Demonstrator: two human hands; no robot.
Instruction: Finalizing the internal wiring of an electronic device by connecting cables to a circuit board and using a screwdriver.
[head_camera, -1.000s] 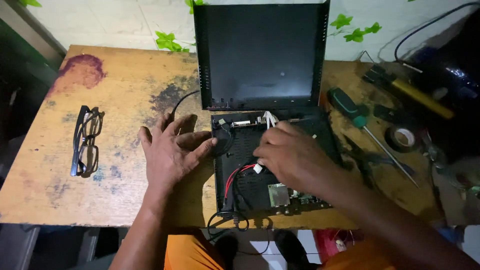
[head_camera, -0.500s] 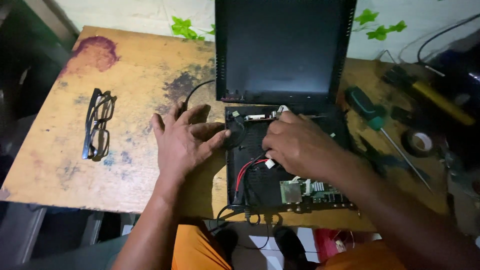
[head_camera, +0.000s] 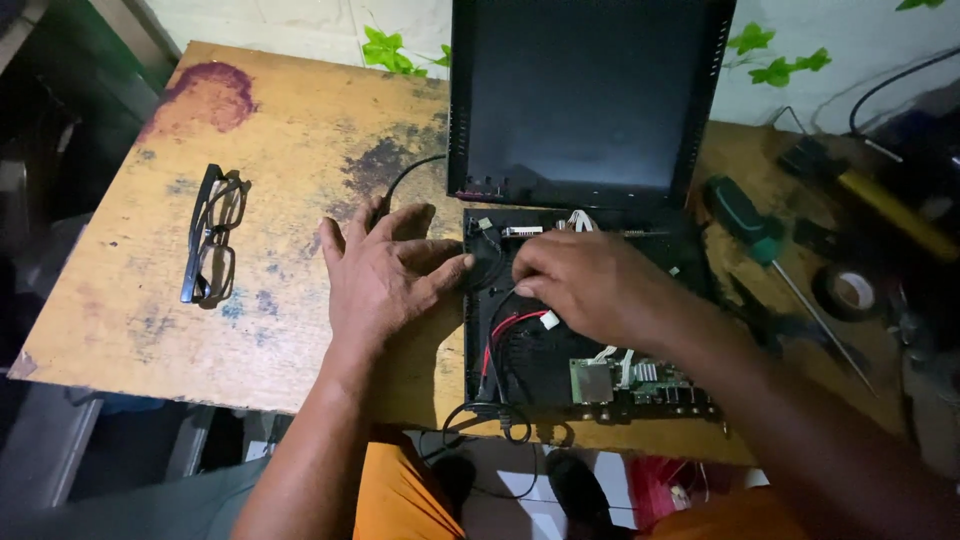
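An opened black electronic box (head_camera: 520, 360) lies at the near edge of the worn wooden table (head_camera: 290, 150), its black lid (head_camera: 585, 95) standing upright behind it. Inside are a green circuit board (head_camera: 620, 380), red and black wires (head_camera: 505, 330) and a small white connector (head_camera: 549, 320). My left hand (head_camera: 385, 275) lies flat on the table, fingers spread, its thumb touching the box's left edge. My right hand (head_camera: 595, 285) reaches into the box with fingertips pinched near the wires; what they grip is hidden.
Black-framed glasses (head_camera: 212, 235) lie folded on the table's left part. A green-handled screwdriver (head_camera: 765, 245), a roll of black tape (head_camera: 850, 292) and a yellow-handled tool (head_camera: 890, 210) sit on the right. Black cables (head_camera: 490, 425) hang off the near edge.
The view has shifted, so everything sits further right and lower in frame. My right hand has moved slightly left inside the box. My left hand stays flat.
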